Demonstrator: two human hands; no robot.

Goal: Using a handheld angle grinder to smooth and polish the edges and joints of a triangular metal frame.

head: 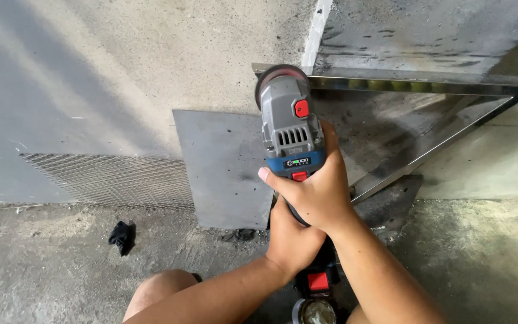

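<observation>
Concrete floor beneath, both hands (pixel 307 210) clenched around grey angle grinder (pixel 292 129), long axis away, disc end toward steel frame (pixel 427 87).

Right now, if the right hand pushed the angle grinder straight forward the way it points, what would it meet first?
Probably the shiny steel frame: the right hand aims the angle grinder at the frame's top left corner, where the disc seems already at the metal, though depth is unclear.

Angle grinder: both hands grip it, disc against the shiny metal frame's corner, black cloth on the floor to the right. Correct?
Not quite. The head view shows the black cloth on the floor to the left. Both hands, left hand and right hand, do grip the angle grinder at the metal frame.
</observation>
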